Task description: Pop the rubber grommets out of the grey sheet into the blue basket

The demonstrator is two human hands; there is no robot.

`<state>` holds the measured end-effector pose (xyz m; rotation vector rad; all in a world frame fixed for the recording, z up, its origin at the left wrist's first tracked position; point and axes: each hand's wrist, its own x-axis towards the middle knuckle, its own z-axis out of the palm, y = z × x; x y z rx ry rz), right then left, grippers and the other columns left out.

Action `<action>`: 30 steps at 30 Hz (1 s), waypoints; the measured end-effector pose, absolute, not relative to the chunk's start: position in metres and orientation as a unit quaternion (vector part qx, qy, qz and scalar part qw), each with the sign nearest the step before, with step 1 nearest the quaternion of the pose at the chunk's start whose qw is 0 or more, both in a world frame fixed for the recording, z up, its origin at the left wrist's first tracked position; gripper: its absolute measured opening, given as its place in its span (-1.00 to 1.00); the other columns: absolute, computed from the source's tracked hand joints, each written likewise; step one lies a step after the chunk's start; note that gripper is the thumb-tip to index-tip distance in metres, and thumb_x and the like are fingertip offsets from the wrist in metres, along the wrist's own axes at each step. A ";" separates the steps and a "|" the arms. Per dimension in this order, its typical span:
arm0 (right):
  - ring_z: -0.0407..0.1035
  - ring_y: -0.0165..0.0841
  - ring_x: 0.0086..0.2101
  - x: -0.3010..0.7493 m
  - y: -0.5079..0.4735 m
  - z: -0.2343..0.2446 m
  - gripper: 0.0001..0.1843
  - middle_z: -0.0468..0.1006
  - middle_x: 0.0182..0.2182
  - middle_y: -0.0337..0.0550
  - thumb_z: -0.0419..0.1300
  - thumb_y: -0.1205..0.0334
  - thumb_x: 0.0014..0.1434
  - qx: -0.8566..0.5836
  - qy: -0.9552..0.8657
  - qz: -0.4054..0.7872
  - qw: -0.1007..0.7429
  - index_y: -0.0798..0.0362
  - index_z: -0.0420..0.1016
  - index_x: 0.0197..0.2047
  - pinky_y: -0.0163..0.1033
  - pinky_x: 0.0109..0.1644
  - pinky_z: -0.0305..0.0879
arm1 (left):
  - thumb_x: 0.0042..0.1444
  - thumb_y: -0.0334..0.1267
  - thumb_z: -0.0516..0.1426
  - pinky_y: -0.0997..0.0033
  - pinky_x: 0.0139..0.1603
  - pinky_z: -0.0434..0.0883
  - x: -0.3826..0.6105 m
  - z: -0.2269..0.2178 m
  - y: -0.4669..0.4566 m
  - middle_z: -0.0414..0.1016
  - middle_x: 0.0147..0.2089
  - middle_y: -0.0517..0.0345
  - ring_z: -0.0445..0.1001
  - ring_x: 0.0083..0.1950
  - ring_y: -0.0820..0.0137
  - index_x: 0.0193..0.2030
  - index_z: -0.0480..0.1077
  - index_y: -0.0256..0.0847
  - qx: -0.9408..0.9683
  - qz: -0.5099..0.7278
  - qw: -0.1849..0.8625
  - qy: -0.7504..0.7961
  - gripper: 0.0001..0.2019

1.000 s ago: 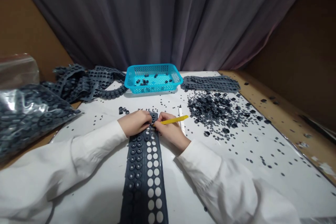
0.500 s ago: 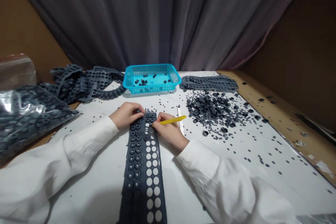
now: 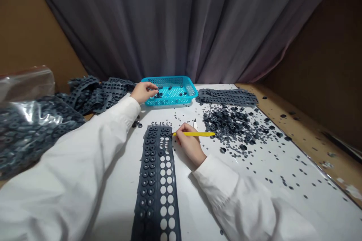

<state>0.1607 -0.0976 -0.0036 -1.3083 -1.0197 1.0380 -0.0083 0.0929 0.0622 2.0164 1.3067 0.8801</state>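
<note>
Thin yellow stick (image 3: pixel 195 134) clamped in right hand (image 3: pixel 189 147) beside dark holey rubber strip (image 3: pixel 151 192), left hand (image 3: pixel 144 92) over blue plastic basket (image 3: pixel 172 101) at top middle, grip unclear.

Your left hand (image 3: pixel 144 92) has moved off the dark rubber strip (image 3: pixel 149 169) and is now up over the left end of the blue plastic basket (image 3: pixel 181 101). Your right hand (image 3: pixel 190 147) has swung the yellow knife (image 3: pixel 195 134) flatter, almost level across your view, tip at the strip's edge.
</note>
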 end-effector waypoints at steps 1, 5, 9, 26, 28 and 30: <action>0.16 -0.47 -0.65 0.161 -0.097 -0.004 -0.86 0.30 -0.71 -0.39 0.10 0.30 -0.07 -0.554 -0.434 0.441 0.556 0.01 0.20 -0.59 -0.35 -0.53 0.05 | -0.08 -0.20 0.22 0.32 -0.23 0.42 -0.005 0.062 0.104 0.54 -0.36 0.03 0.47 -0.35 0.34 -0.19 0.48 -0.36 0.754 0.332 0.279 0.493 -0.68; 0.15 -0.47 -0.64 0.162 -0.096 -0.007 -0.86 0.30 -0.71 -0.38 0.10 0.31 -0.06 -0.553 -0.439 0.442 0.553 0.01 0.20 -0.59 -0.35 -0.53 0.05 | -0.10 -0.25 0.24 0.28 -0.05 0.40 0.002 0.059 0.127 0.58 -0.20 -0.03 0.51 -0.16 0.25 -0.22 0.52 -0.31 0.773 0.312 0.275 0.479 -0.73; 0.18 -0.46 -0.60 0.162 -0.096 -0.008 -0.85 0.29 -0.69 -0.37 0.10 0.32 -0.06 -0.555 -0.460 0.428 0.546 0.02 0.21 -0.59 -0.34 -0.49 0.08 | -0.04 -0.26 0.19 0.34 0.05 0.35 -0.009 0.066 0.131 0.52 0.02 -0.03 0.47 0.01 0.28 -0.05 0.48 -0.25 0.794 0.306 0.259 0.457 -0.64; 0.20 -0.42 -0.57 0.161 -0.097 -0.012 -0.86 0.30 -0.67 -0.35 0.11 0.29 -0.05 -0.556 -0.486 0.415 0.531 0.02 0.22 -0.58 -0.32 -0.45 0.10 | -0.16 -0.20 0.17 0.24 -0.09 0.23 -0.083 0.032 0.083 0.45 -0.33 0.00 0.33 -0.14 0.15 -0.46 0.55 -0.14 0.877 0.173 0.032 0.446 -0.85; 0.20 -0.42 -0.57 0.161 -0.097 -0.013 -0.87 0.30 -0.67 -0.36 0.11 0.29 -0.05 -0.556 -0.486 0.415 0.531 0.02 0.22 -0.57 -0.33 -0.45 0.10 | -0.13 -0.19 0.15 0.25 -0.09 0.23 -0.083 0.031 0.086 0.45 -0.34 0.00 0.33 -0.15 0.17 -0.50 0.53 -0.14 0.879 0.171 0.028 0.444 -0.85; 0.20 -0.43 -0.58 0.160 -0.097 -0.013 -0.87 0.30 -0.68 -0.36 0.10 0.30 -0.05 -0.558 -0.485 0.416 0.530 0.02 0.21 -0.58 -0.33 -0.46 0.09 | -0.12 -0.17 0.14 0.29 -0.11 0.24 -0.086 0.034 0.090 0.45 -0.35 0.03 0.34 -0.18 0.20 -0.49 0.53 -0.14 0.877 0.179 0.029 0.445 -0.84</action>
